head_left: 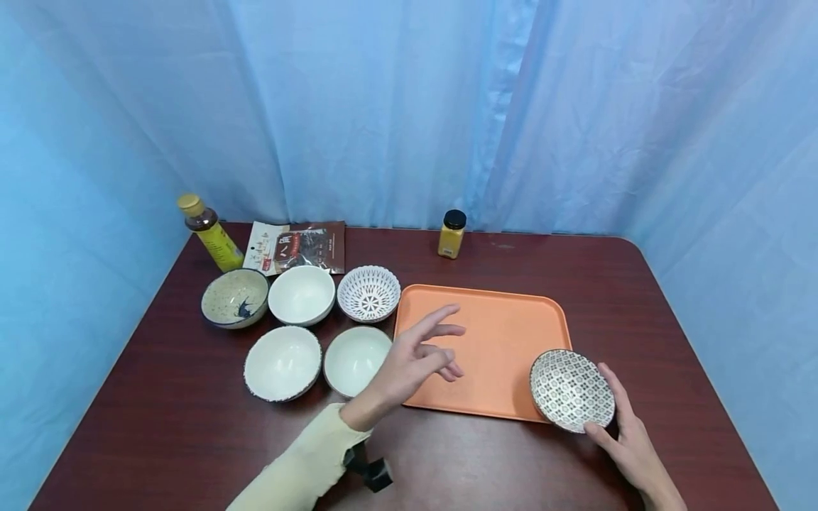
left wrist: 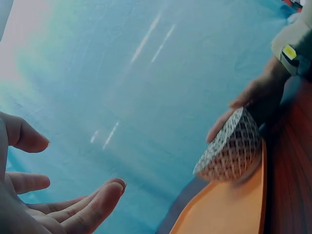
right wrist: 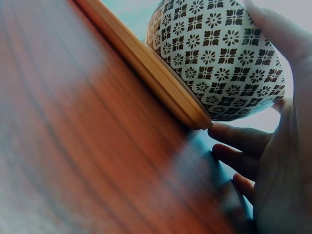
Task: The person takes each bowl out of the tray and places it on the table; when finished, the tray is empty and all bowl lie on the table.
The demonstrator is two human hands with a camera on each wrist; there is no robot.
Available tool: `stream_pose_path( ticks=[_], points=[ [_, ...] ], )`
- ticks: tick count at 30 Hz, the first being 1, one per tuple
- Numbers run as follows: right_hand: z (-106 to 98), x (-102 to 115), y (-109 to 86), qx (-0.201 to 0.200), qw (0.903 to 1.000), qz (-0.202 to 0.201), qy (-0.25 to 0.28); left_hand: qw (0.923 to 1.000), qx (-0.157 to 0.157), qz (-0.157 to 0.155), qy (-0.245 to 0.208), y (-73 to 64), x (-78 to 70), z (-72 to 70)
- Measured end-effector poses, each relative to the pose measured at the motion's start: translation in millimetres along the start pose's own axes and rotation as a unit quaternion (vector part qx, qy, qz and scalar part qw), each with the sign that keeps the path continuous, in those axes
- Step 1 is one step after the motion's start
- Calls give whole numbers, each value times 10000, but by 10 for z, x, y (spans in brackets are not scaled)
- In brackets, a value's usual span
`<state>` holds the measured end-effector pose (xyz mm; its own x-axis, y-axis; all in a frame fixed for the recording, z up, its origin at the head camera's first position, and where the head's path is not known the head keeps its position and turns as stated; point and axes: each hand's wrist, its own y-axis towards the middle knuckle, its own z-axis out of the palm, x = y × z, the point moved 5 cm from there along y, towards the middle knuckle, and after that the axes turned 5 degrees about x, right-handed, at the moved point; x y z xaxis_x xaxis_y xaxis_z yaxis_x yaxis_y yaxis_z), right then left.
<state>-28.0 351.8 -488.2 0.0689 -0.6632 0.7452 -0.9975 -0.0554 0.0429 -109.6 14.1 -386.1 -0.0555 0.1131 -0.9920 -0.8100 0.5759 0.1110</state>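
Note:
A bowl with a dark floral pattern on white (head_left: pixel 571 390) is at the front right corner of the orange tray (head_left: pixel 473 404), tilted. My right hand (head_left: pixel 629 440) grips it by its right side, thumb at the near edge and fingers along the far side. In the right wrist view, the patterned bowl (right wrist: pixel 219 58) overlaps the tray's edge (right wrist: pixel 165 83), with lower fingers spread beneath. Over the tray's left part hangs my left hand (head_left: pixel 415 362), fingers apart and holding nothing. Beside it stands a pale green bowl (head_left: pixel 356 360), partly hidden by that hand.
Left of the tray stand a white cut-pattern bowl (head_left: pixel 369 294), a plain white bowl (head_left: pixel 302 294), a rough-rimmed white bowl (head_left: pixel 283 363) and a speckled bowl (head_left: pixel 235 298). Behind are a yellow-labelled bottle (head_left: pixel 217 241), spice packets (head_left: pixel 313 245) and a black-lidded yellow jar (head_left: pixel 451 234).

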Motion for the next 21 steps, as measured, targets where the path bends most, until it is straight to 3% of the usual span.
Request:
stream_pose_path(
  ticks=[4, 10, 21],
  points=[
    [8, 0, 1, 19, 10000, 28, 0, 9995, 84, -295, -22, 182, 79, 156],
    [6, -8, -6, -85, 9998, -186, 11, 9973, 198, -712, -54, 420, 309, 376],
    [2, -7, -10, -114, 9998, -153, 4, 9884, 327, -1467, 228, 624, 766, 732]
  ],
)
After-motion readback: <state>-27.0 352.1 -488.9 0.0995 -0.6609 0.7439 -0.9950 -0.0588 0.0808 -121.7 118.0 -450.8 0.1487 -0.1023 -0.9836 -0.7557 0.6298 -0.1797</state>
